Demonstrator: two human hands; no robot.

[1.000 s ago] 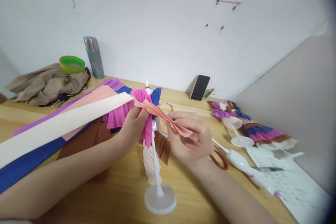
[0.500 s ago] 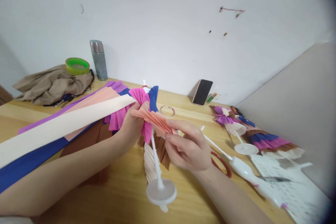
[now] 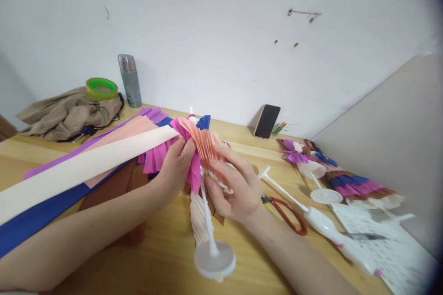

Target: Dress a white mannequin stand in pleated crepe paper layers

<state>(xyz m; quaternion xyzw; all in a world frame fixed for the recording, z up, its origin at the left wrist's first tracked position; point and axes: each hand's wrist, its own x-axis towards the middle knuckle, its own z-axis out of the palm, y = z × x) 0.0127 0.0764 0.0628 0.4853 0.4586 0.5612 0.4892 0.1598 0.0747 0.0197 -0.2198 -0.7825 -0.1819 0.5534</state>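
Bare forearms (image 3: 117,221), perhaps pale sleeve edge (image 3: 19,292)

Matt, pleated crepe-like paper (image 3: 206,147); smooth wooden table (image 3: 166,258); glossy phone screen (image 3: 267,120).

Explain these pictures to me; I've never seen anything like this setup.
There is no robot here: a person works with two bare hands. Every picture comes from one camera worn on the head, looking forward and down.

The left hand pinches pleated magenta material and pleated peach material. The right hand has its fingers at the peach pleats; how firmly, I cannot tell.

On the table are a phone, a flask and a red-handled tool. A green tape roll sits on brown cloth.
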